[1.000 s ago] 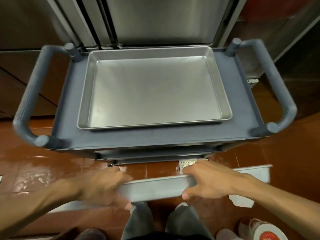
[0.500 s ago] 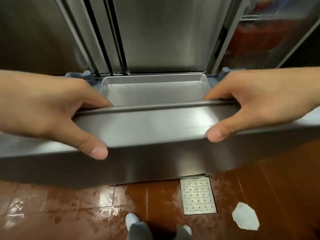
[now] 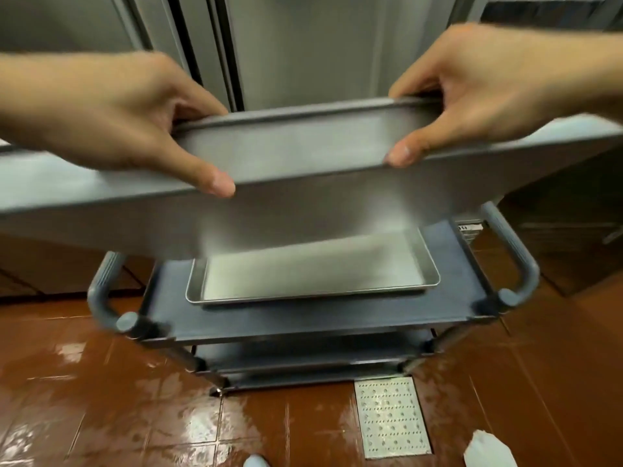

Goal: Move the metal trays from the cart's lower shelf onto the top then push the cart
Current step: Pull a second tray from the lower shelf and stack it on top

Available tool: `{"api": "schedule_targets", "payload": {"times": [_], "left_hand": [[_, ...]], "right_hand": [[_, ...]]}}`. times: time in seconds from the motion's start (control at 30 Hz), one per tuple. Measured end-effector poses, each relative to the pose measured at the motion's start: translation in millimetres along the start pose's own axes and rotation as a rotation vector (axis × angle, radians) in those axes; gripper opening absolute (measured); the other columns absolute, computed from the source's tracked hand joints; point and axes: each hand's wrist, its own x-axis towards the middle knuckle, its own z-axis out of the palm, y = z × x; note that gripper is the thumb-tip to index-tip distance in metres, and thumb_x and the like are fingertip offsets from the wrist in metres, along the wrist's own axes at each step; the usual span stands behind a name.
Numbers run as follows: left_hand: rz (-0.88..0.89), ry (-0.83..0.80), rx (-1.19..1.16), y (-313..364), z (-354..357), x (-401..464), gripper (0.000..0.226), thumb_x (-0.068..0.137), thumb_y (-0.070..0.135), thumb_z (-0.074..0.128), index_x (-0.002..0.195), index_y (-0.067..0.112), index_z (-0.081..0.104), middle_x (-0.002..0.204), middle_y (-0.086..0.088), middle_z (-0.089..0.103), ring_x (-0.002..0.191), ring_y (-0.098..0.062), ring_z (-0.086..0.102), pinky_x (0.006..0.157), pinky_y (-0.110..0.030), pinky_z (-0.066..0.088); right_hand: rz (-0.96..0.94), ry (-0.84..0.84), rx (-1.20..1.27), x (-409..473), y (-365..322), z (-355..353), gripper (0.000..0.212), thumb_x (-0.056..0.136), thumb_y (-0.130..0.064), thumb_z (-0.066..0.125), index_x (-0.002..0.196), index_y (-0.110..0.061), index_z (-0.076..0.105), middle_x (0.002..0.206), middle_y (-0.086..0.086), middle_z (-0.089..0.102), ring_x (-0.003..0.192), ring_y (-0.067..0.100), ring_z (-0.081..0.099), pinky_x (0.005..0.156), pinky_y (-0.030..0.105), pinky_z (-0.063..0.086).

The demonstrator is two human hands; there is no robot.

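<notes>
The grip is two-handed: we clamp the near rim of a raised metal tray with the left hand and the right hand, thumbs pressed on the outer wall facing us, fingers hooked over the rim to the inside. The tray's long axis runs left to right across the grip, tilted so that its right end sits higher; both ends pass out of view. Directly below and slightly beyond the grip lies a second tray, flat on the cart's top shelf, its long axis parallel to the held one. Both hands sit equally near that target, wrists level, knuckles forward. We judge the coming move a forward-and-down lowering, stacking tray onto tray between the cart handles.
</notes>
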Motion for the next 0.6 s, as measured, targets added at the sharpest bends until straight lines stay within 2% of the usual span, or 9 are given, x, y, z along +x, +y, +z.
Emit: {"api": "schedule_targets", "payload": {"times": [0.03, 0.1, 0.17, 0.23, 0.27, 0.33, 0.43, 0.5, 0.6], "left_hand": [[-0.026, -0.007, 0.025, 17, 9, 5, 0.059, 0.05, 0.09, 0.062, 0.092, 0.049, 0.068, 0.07, 0.031, 0.069, 0.062, 0.011, 0.064, 0.049, -0.01, 0.047], [0.074, 0.042, 0.119, 26, 34, 31, 0.047, 0.061, 0.082, 0.066, 0.074, 0.036, 0.065, 0.059, 0.017, 0.064, 0.056, 0.002, 0.059, 0.049, -0.01, 0.042], [0.167, 0.187, 0.217, 8, 66, 51, 0.044, 0.068, 0.07, 0.066, 0.063, 0.028, 0.054, 0.042, 0.001, 0.045, 0.044, -0.011, 0.048, 0.044, -0.015, 0.033], [0.143, 0.246, 0.27, -12, 85, 66, 0.051, 0.071, 0.064, 0.066, 0.07, 0.013, 0.058, 0.042, 0.007, 0.037, 0.042, -0.013, 0.042, 0.048, -0.028, 0.032], [0.138, 0.242, 0.319, -21, 98, 71, 0.053, 0.073, 0.061, 0.069, 0.076, 0.008, 0.061, 0.044, 0.008, 0.04, 0.047, -0.024, 0.049, 0.051, -0.029, 0.033], [0.118, 0.236, 0.394, -39, 125, 83, 0.048, 0.077, 0.055, 0.072, 0.082, 0.009, 0.061, 0.052, -0.004, 0.056, 0.063, -0.038, 0.061, 0.054, -0.034, 0.041], [0.082, 0.224, 0.403, -62, 155, 91, 0.04, 0.082, 0.05, 0.07, 0.085, 0.011, 0.061, 0.074, -0.017, 0.072, 0.077, -0.04, 0.067, 0.061, -0.041, 0.051], [0.074, 0.221, 0.411, -72, 178, 94, 0.038, 0.085, 0.048, 0.068, 0.088, 0.011, 0.062, 0.084, -0.013, 0.076, 0.082, -0.039, 0.069, 0.064, -0.043, 0.053], [0.04, 0.195, 0.455, -84, 216, 100, 0.035, 0.092, 0.049, 0.059, 0.094, 0.014, 0.06, 0.097, -0.003, 0.077, 0.09, -0.033, 0.07, 0.066, -0.039, 0.052]], "right_hand": [[-0.056, 0.015, -0.094, -2, 3, 16, 0.052, 0.065, -0.068, 0.065, 0.071, -0.017, 0.064, 0.056, 0.004, 0.058, 0.053, 0.016, 0.052, 0.048, 0.022, 0.038], [-0.031, 0.084, -0.138, 9, 12, 44, 0.043, 0.071, -0.06, 0.069, 0.065, -0.02, 0.054, 0.053, -0.001, 0.05, 0.054, 0.021, 0.046, 0.049, 0.032, 0.036], [0.033, 0.205, -0.19, 23, 29, 79, 0.044, 0.072, -0.061, 0.068, 0.062, -0.025, 0.044, 0.055, -0.007, 0.047, 0.063, 0.027, 0.047, 0.057, 0.033, 0.034], [0.102, 0.255, -0.209, 33, 44, 112, 0.048, 0.073, -0.062, 0.067, 0.063, -0.024, 0.038, 0.063, 0.0, 0.055, 0.073, 0.033, 0.054, 0.059, 0.033, 0.032], [0.089, 0.278, -0.225, 37, 48, 128, 0.047, 0.074, -0.061, 0.066, 0.066, -0.024, 0.039, 0.071, 0.003, 0.062, 0.078, 0.034, 0.058, 0.059, 0.034, 0.032], [0.075, 0.309, -0.217, 46, 57, 161, 0.039, 0.077, -0.057, 0.065, 0.071, -0.023, 0.048, 0.084, 0.006, 0.069, 0.085, 0.034, 0.062, 0.06, 0.034, 0.034], [0.072, 0.346, -0.185, 52, 61, 203, 0.033, 0.081, -0.047, 0.067, 0.081, -0.015, 0.062, 0.09, 0.009, 0.07, 0.088, 0.034, 0.064, 0.06, 0.034, 0.033], [0.074, 0.368, -0.219, 55, 61, 229, 0.033, 0.082, -0.043, 0.069, 0.086, -0.011, 0.066, 0.088, 0.013, 0.07, 0.084, 0.035, 0.065, 0.058, 0.035, 0.035], [0.065, 0.394, -0.269, 58, 67, 263, 0.033, 0.073, -0.034, 0.08, 0.074, -0.004, 0.065, 0.069, 0.017, 0.067, 0.063, 0.035, 0.066, 0.05, 0.035, 0.044]]}}
